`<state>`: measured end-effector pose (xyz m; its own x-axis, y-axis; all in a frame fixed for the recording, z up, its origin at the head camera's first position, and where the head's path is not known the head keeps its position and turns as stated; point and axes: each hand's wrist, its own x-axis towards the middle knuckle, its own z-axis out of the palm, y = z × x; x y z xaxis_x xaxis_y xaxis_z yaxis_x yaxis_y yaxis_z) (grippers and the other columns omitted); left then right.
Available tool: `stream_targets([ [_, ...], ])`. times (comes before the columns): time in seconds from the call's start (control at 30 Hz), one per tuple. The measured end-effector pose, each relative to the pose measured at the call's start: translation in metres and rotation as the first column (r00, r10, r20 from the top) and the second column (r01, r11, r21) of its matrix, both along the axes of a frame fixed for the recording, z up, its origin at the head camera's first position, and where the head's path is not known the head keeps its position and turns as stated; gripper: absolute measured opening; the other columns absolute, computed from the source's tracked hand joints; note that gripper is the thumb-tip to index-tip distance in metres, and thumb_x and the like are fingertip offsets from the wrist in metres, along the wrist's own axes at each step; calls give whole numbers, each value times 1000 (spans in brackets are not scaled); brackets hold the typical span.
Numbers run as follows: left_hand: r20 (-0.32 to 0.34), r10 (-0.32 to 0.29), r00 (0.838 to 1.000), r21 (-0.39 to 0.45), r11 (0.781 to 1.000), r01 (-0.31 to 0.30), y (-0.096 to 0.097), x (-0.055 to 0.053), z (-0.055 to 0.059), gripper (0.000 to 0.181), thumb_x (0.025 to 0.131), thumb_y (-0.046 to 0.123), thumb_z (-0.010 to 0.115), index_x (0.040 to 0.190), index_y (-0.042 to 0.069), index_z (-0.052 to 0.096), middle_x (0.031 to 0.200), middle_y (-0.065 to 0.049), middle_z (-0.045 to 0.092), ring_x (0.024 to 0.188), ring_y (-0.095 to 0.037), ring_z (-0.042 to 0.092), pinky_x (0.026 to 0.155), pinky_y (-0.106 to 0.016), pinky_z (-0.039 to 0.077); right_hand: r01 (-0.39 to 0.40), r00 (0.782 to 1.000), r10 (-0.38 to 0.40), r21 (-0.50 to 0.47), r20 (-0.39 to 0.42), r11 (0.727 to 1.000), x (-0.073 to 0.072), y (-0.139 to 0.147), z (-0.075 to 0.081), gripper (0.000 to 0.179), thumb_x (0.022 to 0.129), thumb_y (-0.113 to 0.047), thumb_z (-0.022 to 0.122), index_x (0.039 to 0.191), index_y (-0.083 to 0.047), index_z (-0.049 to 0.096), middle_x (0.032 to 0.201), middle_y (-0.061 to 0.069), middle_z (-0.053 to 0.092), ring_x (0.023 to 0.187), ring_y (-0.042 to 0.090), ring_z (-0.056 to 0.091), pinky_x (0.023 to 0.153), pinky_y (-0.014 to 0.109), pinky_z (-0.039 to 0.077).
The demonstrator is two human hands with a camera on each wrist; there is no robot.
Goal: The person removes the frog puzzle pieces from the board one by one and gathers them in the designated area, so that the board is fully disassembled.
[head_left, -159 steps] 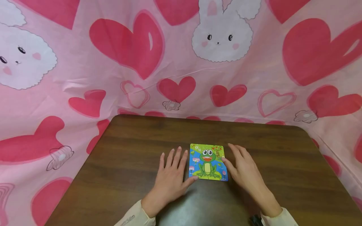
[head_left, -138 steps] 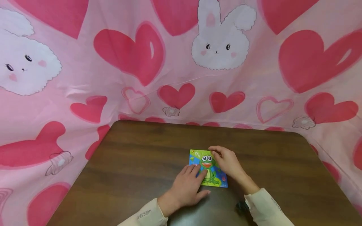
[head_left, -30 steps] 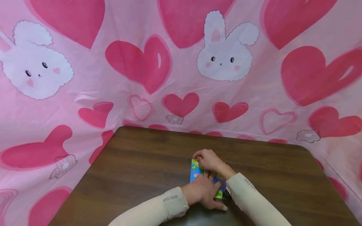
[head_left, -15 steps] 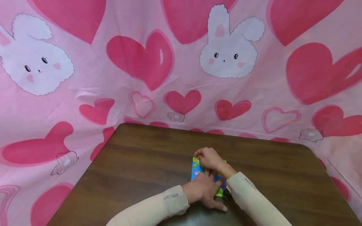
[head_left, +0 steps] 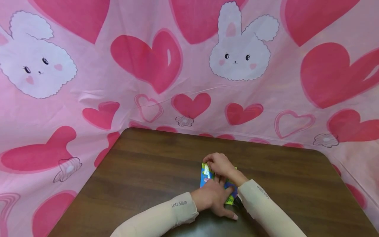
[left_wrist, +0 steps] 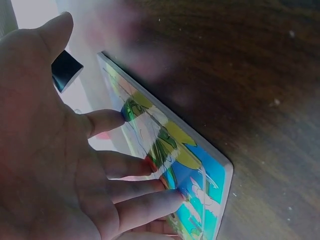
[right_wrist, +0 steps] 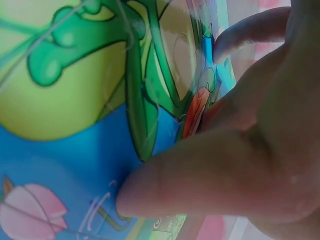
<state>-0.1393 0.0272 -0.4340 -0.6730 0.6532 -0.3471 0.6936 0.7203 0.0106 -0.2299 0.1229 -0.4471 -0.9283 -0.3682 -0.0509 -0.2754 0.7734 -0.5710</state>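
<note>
A thin square jigsaw puzzle (head_left: 204, 179) with a frog picture lies on the table under both hands. My left hand (head_left: 217, 196) is spread over its lower middle, fingertips on the picture and thumb out past the near edge. In the left wrist view, those straight fingers reach across the puzzle (left_wrist: 210, 167) from the side. At the far left corner, my right hand (head_left: 220, 164) grips the puzzle with curled fingers. The right wrist view has the thumb (right_wrist: 170, 185) lying on the picture, with curved cut lines around it. Hands and forearms hide much of the frog.
The brown wooden table (head_left: 154, 164) has rounded far corners. Behind it and along the sides hangs a pink cloth (head_left: 192, 79) printed with hearts and rabbits. A small black device (head_left: 238, 202) sits at the right cuff, close to the puzzle's right edge.
From beside the puzzle, the left hand has moved onto it and the right hand has crossed to its far left corner. In the last second both hands barely move; a bright glare appears there.
</note>
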Motion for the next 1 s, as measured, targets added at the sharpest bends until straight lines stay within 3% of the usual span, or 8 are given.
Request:
stream_targets([
  [0.17,34,4,999,-26,1000,-4,1,-2,1,93,79,92,42,157,43,27,170,-7,14,154,-28,19,85,-27,51,-21,1000,21,-31,-6,999,1,1,-2,25,92,1,60,104,-12,77,86,-2,68,69,13,53,74,32,49],
  [0.33,28,-5,1000,-27,1000,6,1,-2,1,93,79,92,42,157,42,28,169,-5,18,152,-27,24,97,-30,50,-46,999,45,-54,-16,998,2,3,-4,31,88,7,62,106,-13,77,99,-1,70,86,12,57,87,37,53],
  [0.73,-37,-8,999,-35,999,7,2,1,1,89,78,93,44,151,42,37,163,-6,29,147,-27,31,92,-28,50,-82,990,103,-192,98,978,6,13,-1,35,89,6,62,116,-12,73,111,4,73,91,16,61,85,37,53],
  [1.0,9,-11,1000,-26,1000,11,1,-2,1,91,79,91,44,155,42,32,168,-10,20,154,-31,22,92,-30,52,5,979,62,-328,195,945,3,21,-4,32,93,5,60,119,-8,72,118,11,72,95,19,63,79,31,54],
])
